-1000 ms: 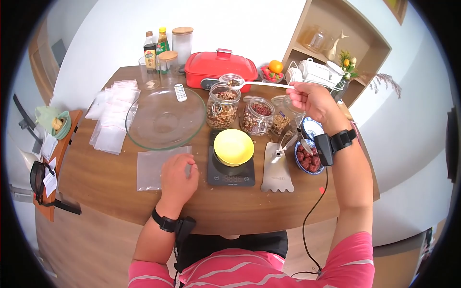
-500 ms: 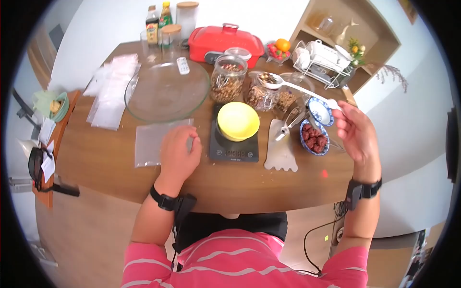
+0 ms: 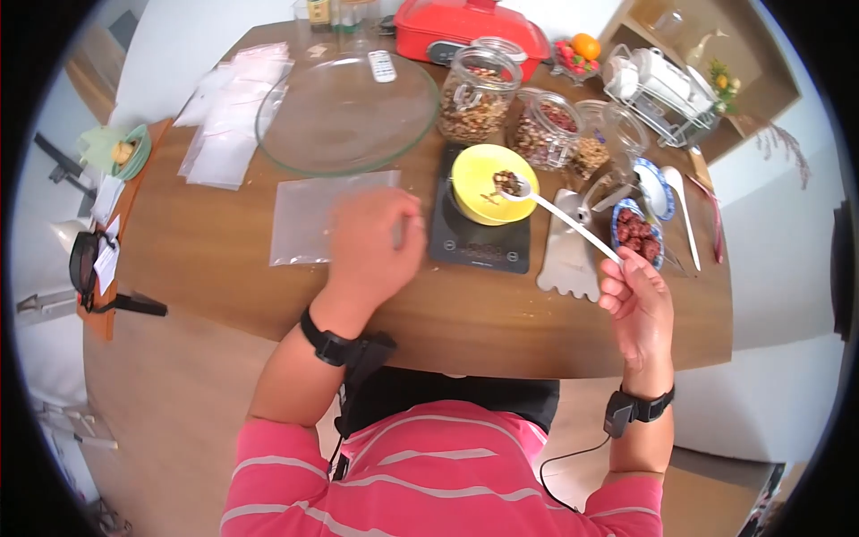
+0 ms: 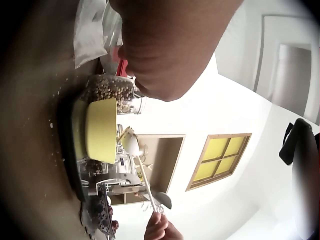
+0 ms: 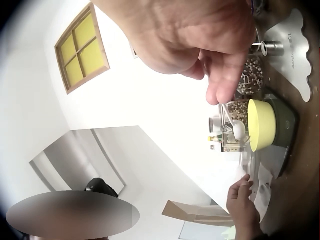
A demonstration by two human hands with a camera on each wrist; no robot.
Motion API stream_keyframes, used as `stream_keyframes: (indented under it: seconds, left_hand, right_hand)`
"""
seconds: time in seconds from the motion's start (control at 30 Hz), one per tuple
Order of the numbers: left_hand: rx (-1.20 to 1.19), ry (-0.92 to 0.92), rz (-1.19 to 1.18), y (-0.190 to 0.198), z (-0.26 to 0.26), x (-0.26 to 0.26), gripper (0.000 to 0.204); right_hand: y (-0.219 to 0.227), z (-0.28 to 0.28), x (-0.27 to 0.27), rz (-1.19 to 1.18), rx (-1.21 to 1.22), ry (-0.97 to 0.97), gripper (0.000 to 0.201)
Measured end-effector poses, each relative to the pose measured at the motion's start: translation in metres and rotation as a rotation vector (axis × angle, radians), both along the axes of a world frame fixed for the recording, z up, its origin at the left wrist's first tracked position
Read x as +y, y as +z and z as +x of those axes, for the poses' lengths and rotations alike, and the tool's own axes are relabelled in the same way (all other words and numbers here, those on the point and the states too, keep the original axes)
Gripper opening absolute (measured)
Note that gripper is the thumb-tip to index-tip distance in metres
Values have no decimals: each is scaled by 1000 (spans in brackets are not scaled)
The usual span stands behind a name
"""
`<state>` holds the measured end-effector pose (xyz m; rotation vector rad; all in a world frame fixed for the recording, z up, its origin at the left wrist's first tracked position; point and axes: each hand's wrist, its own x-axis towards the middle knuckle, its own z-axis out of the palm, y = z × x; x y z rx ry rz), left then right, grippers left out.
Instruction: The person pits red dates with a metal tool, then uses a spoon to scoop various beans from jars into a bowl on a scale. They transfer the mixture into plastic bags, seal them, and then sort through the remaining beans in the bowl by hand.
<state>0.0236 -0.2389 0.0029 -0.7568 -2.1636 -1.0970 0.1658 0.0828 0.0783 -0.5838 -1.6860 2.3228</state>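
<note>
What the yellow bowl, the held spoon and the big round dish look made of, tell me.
Yellow bowl: probably matte plastic; evenly coloured, with only soft highlights.
Held spoon: smooth, likely plastic, possibly ceramic; plain white without metallic shine.
Round dish: clear, smooth, most likely glass; the tabletop shows through, the rim looks greenish.

There are two hands (image 3: pixel 376 246), two white spoons (image 3: pixel 684 219), one yellow bowl (image 3: pixel 469 174) and one black scale (image 3: pixel 483 254). The surface (image 3: pixel 465 309) also carries one glass platter (image 3: pixel 344 121), one remote (image 3: pixel 382 66) and three filled glass jars (image 3: pixel 479 106). Toward its right edge are two blue-patterned bowls (image 3: pixel 658 190).
</note>
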Motion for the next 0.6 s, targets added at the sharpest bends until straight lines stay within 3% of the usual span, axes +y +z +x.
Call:
stream_keyframes:
  seconds: [0.07, 0.1, 0.17, 0.27, 0.5, 0.6]
  left_hand:
    - [-32, -146, -22, 2, 7, 6, 10]
    - [-37, -120, -33, 3, 11, 9, 10]
    - [-113, -446, -118, 4, 19, 12, 11]
    - [-91, -569, -181, 5, 25, 15, 13]
    - [-137, -571, -138, 5, 24, 15, 13]
    - [-212, -552, -199, 10, 24, 13, 10]
  right_hand:
    - [-9, -6, 1, 16, -11, -9, 27]
    - [-13, -9, -1, 4, -15, 17, 27]
    - [-18, -13, -3, 97, -5, -28, 25]
    - [-21, -17, -12, 203, -13, -12, 25]
    - [-25, -10, -34, 532, 80, 47, 22]
    - [-31, -4, -39, 1054, 106, 29, 20]
